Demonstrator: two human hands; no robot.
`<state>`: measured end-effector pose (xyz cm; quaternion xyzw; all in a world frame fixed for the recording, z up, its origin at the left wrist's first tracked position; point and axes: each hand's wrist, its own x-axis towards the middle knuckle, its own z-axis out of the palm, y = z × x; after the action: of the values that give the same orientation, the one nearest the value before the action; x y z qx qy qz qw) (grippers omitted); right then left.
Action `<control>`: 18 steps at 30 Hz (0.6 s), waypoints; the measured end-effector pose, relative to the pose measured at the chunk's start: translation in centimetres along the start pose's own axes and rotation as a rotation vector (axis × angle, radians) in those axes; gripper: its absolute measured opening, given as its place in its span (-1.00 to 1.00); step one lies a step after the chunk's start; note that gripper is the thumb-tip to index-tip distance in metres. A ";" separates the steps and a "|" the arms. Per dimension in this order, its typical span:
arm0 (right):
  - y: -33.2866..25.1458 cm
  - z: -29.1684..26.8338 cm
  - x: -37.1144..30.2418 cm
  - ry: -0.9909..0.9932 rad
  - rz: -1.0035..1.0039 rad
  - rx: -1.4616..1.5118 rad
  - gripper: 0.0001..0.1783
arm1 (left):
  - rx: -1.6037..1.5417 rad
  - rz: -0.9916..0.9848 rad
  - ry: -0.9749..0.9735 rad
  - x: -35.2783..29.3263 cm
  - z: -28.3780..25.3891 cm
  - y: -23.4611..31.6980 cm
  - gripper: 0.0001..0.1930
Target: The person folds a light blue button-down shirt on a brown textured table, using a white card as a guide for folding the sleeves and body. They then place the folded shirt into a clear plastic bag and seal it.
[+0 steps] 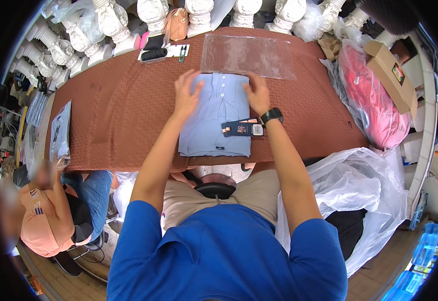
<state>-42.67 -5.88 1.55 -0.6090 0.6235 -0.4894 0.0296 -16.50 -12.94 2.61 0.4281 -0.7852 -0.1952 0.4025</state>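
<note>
A folded light-blue garment (204, 118) with a short row of white buttons lies flat before me. Dark hang tags (242, 128) rest on its lower right part. My left hand (186, 93) is at the garment's upper left edge, fingers apart and slightly blurred. Along the upper right edge is my right hand (259, 94), thumb and fingers spread, a black watch on the wrist. Neither hand grips anything; whether the fingertips touch the cloth is hard to tell. Just beyond, a clear flat plastic bag (246, 54) lies on the brown-covered table (113, 118).
Thread snips (183, 53) and a black spool (154, 54) lie at the back left. A packed garment (60, 131) rests at the left edge. Right: a red bundle in plastic (362, 93), a cardboard box (392, 75), and a large clear bag (352, 175). A person (48, 215) sits left.
</note>
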 end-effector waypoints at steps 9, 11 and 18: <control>0.3 -7.0 -0.1 -0.753 0.687 -0.059 -0.50 | 0.065 -0.467 -0.364 -7.0 -7.5 0.7 -0.37; -1.1 -7.9 -1.2 -0.784 0.690 -0.148 -0.34 | 0.083 -0.273 -0.270 -10.4 -7.1 3.2 -0.30; -0.3 -4.9 -6.3 -0.520 0.713 0.105 -0.25 | 0.325 0.093 -0.342 -16.8 -3.9 9.5 0.04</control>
<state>-43.93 1.99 0.81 -0.4563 0.7406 -0.3104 0.3834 -13.12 6.49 3.32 0.4112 -0.8820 -0.1173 0.1982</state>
